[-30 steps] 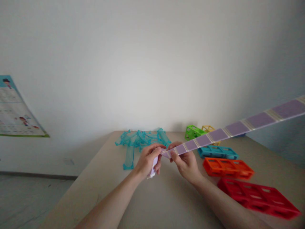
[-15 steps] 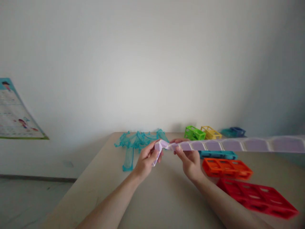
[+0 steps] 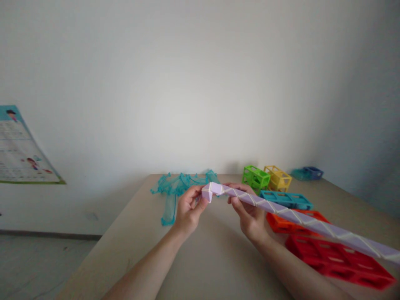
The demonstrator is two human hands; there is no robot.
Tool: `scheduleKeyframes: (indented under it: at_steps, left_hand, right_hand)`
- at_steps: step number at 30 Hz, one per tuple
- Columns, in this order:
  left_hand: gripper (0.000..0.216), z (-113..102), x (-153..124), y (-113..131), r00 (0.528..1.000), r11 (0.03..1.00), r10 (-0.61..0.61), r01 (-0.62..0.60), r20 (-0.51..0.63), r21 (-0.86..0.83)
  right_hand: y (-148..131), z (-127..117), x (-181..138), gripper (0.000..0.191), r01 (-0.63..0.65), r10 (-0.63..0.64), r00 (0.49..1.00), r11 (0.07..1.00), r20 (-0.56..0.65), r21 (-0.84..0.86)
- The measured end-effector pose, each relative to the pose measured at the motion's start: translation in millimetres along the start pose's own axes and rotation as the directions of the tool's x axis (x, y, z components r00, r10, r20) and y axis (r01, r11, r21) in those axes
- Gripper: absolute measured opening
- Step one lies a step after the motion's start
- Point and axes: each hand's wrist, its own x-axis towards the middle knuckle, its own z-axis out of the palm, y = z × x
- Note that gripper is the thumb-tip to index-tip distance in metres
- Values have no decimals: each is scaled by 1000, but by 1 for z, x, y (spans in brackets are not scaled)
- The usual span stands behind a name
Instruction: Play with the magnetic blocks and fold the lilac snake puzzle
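A long lavender snake puzzle (image 3: 290,216) with pale zigzag seams is held in the air above the table. Its left end is bent into a short hook, and the rest runs straight to the right, sloping down past the frame's edge. My left hand (image 3: 188,211) pinches the bent end between thumb and fingers. My right hand (image 3: 251,214) grips the straight part a little further along, thumb in front and fingers behind. Some of the fingers on both hands are hidden behind the puzzle.
Translucent teal track-like pieces (image 3: 181,183) lie at the table's back left. To the right are green (image 3: 256,177), yellow (image 3: 278,178), blue (image 3: 286,200), orange (image 3: 275,223) and red (image 3: 340,260) open-frame blocks. A dark blue block (image 3: 313,173) sits in the back corner. A poster (image 3: 25,150) hangs left.
The straight part of the snake puzzle has swung down on the right and turned, showing zigzag seams. Its bent left end has changed shape; both hands stay nearly in place.
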Motion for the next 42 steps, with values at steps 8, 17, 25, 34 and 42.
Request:
scheduleKeyframes:
  at_steps: [8, 17, 25, 34, 42]
  left_hand:
    - [25, 1, 0, 0, 998, 998, 13, -16, -65, -54]
    - [26, -6, 2, -11, 996, 997, -8, 1, -90, -81]
    - [23, -3, 6, -11, 993, 992, -81, 71, -89, -104]
    - [33, 6, 6, -19, 961, 958, -272, 265, -50, -112]
    - [32, 1, 1, -8, 997, 997, -63, 65, 49, -50]
  right_hand:
    - [-1, 0, 0, 23, 10, -9, 1000, 999, 6, -37]
    - [-7, -2, -4, 21, 14, -7, 999, 976, 34, -216]
    - [-1, -1, -4, 23, 275, -253, 961, 908, 110, -317]
    - [-2, 0, -4, 14, 356, -328, 935, 851, 138, -386]
    - [-15, 0, -2, 14, 449, -407, 893, 805, 191, -388]
